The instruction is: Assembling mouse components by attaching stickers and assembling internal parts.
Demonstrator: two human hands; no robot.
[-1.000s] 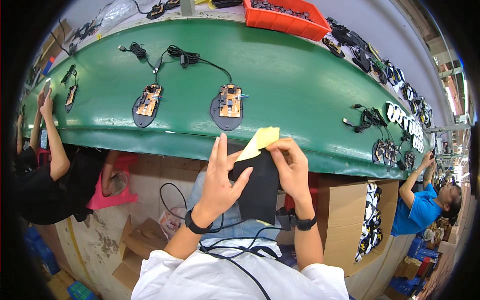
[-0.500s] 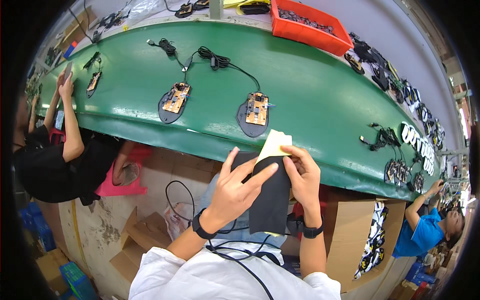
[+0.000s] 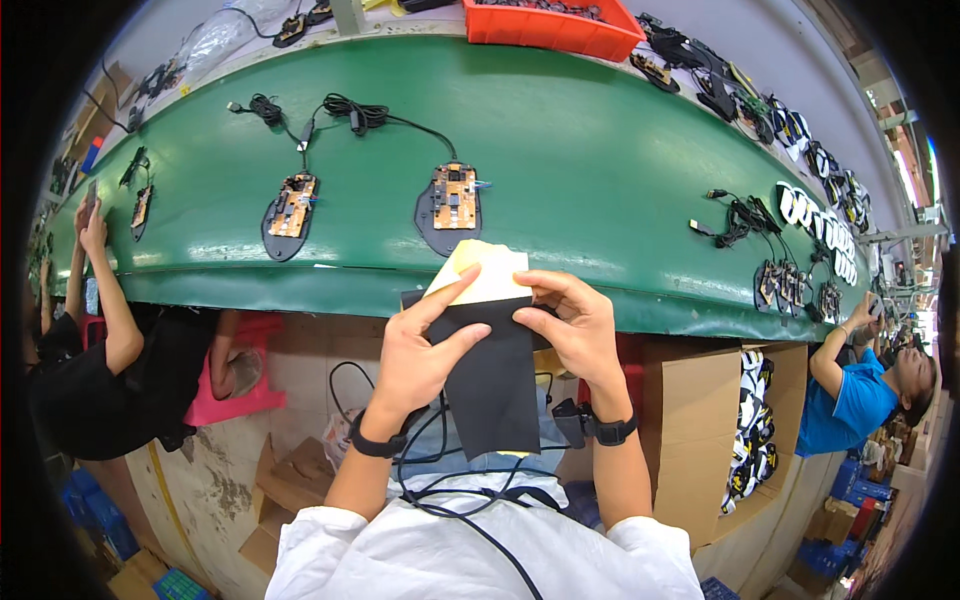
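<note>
In front of my lap, at the bench edge, I hold a black sheet [image 3: 492, 395] with pale yellow paper [image 3: 492, 272] showing at its upper end. My left hand [image 3: 425, 345] pinches the left side, index finger over the yellow part and thumb on the black. On the right side, my right hand [image 3: 575, 330] grips the same sheet between thumb and bent fingers. The black part hangs down between my wrists. Just beyond it lies a mouse base with a tan circuit board [image 3: 455, 205]. A similar mouse base [image 3: 290, 215] lies farther left, its cable coiled above.
A green work surface [image 3: 600, 180] spans the view. Behind it stands a red bin [image 3: 555, 30] of small parts. More mouse boards [image 3: 785, 285] and white shells [image 3: 820, 225] lie right. A carton [image 3: 690, 440] stands beside me. Co-workers sit left [image 3: 150, 370] and right [image 3: 850, 400].
My left hand's fingers, spread over the sheet before, now pinch its left side. The sheet hangs straighter, with more yellow facing me. The bench things have shifted left in view.
</note>
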